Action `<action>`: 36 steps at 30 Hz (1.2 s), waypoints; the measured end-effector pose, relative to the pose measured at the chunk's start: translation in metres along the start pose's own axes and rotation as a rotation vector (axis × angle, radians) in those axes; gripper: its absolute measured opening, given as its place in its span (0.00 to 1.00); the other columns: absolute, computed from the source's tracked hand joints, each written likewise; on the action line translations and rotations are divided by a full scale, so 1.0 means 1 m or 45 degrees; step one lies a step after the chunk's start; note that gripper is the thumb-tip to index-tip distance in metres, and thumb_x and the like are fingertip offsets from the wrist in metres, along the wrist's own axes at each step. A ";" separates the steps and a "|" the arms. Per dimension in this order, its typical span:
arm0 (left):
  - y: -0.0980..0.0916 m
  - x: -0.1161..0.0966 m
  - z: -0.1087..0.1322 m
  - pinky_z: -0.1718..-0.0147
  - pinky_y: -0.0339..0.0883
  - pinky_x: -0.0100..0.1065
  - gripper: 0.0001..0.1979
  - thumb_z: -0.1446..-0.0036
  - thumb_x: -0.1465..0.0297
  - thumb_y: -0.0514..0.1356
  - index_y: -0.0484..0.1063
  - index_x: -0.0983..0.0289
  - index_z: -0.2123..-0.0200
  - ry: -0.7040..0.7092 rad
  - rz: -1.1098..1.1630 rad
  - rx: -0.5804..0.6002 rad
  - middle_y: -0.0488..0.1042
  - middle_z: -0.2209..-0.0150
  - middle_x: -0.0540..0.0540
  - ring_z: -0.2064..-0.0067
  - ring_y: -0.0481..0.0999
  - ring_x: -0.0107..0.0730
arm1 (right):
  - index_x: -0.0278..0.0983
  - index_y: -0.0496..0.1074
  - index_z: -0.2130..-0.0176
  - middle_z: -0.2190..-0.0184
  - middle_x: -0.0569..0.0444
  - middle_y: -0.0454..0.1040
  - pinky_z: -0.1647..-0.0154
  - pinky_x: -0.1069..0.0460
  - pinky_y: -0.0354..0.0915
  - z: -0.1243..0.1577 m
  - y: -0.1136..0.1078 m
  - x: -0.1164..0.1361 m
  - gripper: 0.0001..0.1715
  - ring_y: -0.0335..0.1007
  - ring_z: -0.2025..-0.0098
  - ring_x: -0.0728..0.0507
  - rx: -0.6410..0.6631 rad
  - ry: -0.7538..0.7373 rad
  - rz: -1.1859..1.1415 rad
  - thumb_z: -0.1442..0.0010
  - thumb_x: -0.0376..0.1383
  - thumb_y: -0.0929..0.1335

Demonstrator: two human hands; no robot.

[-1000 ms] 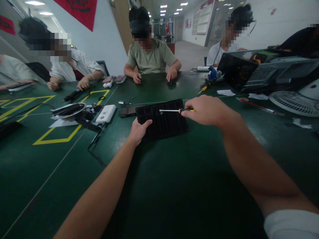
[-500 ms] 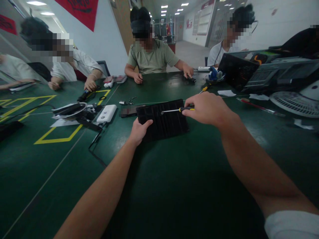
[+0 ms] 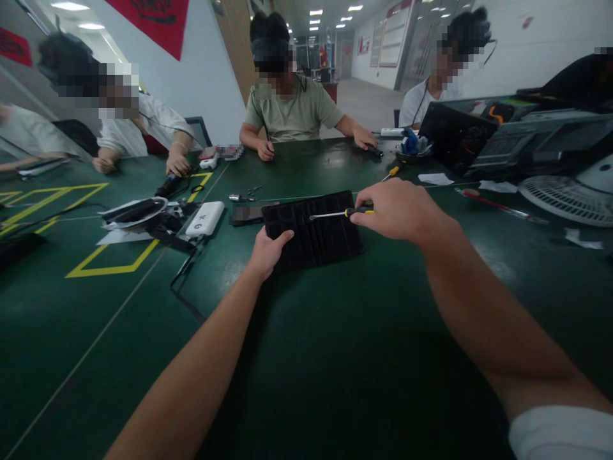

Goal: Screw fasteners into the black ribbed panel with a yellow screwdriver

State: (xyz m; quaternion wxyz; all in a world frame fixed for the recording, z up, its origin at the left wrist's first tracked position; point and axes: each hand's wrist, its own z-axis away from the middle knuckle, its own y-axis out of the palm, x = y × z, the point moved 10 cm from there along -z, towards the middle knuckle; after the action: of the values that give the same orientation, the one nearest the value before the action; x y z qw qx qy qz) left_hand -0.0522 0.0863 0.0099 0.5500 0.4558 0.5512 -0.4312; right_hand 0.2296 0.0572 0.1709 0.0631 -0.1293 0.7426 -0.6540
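My left hand (image 3: 268, 252) grips the left edge of a black ribbed panel (image 3: 330, 239), its thumb lying over the face. The panel is tilted up toward me above the green table. In my right hand (image 3: 395, 207) is a screwdriver (image 3: 352, 212) with a black and yellow handle, pinched between thumb and fingers. Its metal shaft points left across the panel, and the tip is at a small spot near the panel's upper middle. Whether the tip sits in a screw is too small to tell.
A white power bank (image 3: 205, 219) and a cluttered device with cables (image 3: 143, 214) lie to the left. Small metal parts (image 3: 242, 197) are behind the panel. Another yellow-handled screwdriver (image 3: 393, 172), a white fan (image 3: 569, 198) and computer cases (image 3: 527, 137) stand right. Co-workers sit across the green table (image 3: 359, 358).
My hands, the panel and the screwdriver stay almost where they were. Across the table, a co-worker's hand has shifted slightly to the right over a dark object.
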 end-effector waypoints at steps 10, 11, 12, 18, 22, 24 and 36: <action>0.000 0.000 0.000 0.37 0.77 0.58 0.23 0.51 0.68 0.76 0.79 0.61 0.51 0.013 -0.008 -0.012 0.86 0.51 0.59 0.47 0.86 0.50 | 0.42 0.82 0.51 0.55 0.43 0.85 0.61 0.44 0.64 0.002 0.001 0.002 0.16 0.79 0.55 0.32 -0.007 -0.013 0.014 0.36 0.46 0.73; 0.000 0.001 0.000 0.37 0.77 0.58 0.23 0.51 0.68 0.76 0.79 0.61 0.51 0.012 -0.012 -0.012 0.86 0.51 0.59 0.47 0.86 0.50 | 0.43 0.82 0.52 0.55 0.44 0.85 0.61 0.44 0.64 0.002 0.001 0.002 0.16 0.79 0.55 0.32 -0.012 -0.015 0.012 0.36 0.46 0.73; 0.000 0.000 0.000 0.37 0.77 0.59 0.22 0.50 0.68 0.76 0.79 0.61 0.51 0.011 -0.013 -0.014 0.86 0.52 0.59 0.47 0.86 0.51 | 0.43 0.82 0.52 0.55 0.44 0.85 0.61 0.44 0.64 0.002 0.000 0.003 0.15 0.79 0.55 0.32 -0.018 -0.015 0.008 0.35 0.45 0.72; 0.001 -0.002 0.002 0.38 0.78 0.59 0.22 0.50 0.69 0.76 0.78 0.61 0.52 0.000 -0.007 -0.019 0.85 0.51 0.59 0.46 0.86 0.52 | 0.44 0.85 0.53 0.55 0.44 0.85 0.58 0.42 0.67 0.001 0.001 0.001 0.16 0.79 0.53 0.31 -0.020 0.010 -0.019 0.36 0.46 0.72; 0.000 -0.002 0.001 0.38 0.78 0.59 0.22 0.50 0.69 0.76 0.79 0.62 0.52 0.003 -0.012 -0.030 0.85 0.51 0.60 0.47 0.86 0.52 | 0.44 0.86 0.53 0.54 0.43 0.86 0.58 0.41 0.67 0.001 0.000 -0.001 0.17 0.79 0.53 0.30 -0.040 0.030 -0.013 0.36 0.47 0.72; 0.000 -0.001 0.000 0.37 0.78 0.60 0.22 0.51 0.69 0.76 0.79 0.62 0.52 0.006 -0.011 -0.033 0.86 0.51 0.60 0.47 0.86 0.51 | 0.44 0.86 0.53 0.54 0.43 0.86 0.58 0.41 0.67 0.001 -0.001 -0.002 0.18 0.79 0.52 0.30 -0.041 0.041 -0.008 0.36 0.48 0.72; -0.001 0.003 -0.003 0.39 0.79 0.59 0.25 0.50 0.69 0.76 0.79 0.61 0.48 0.000 -0.002 -0.019 0.85 0.50 0.60 0.46 0.86 0.52 | 0.43 0.84 0.51 0.54 0.43 0.85 0.57 0.42 0.66 0.001 0.000 0.000 0.18 0.79 0.53 0.30 -0.047 0.022 -0.025 0.36 0.46 0.73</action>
State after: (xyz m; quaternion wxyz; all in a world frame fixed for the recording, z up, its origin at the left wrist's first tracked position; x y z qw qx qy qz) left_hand -0.0537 0.0888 0.0067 0.5531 0.4512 0.5547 -0.4274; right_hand 0.2302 0.0566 0.1710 0.0480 -0.1319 0.7538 -0.6419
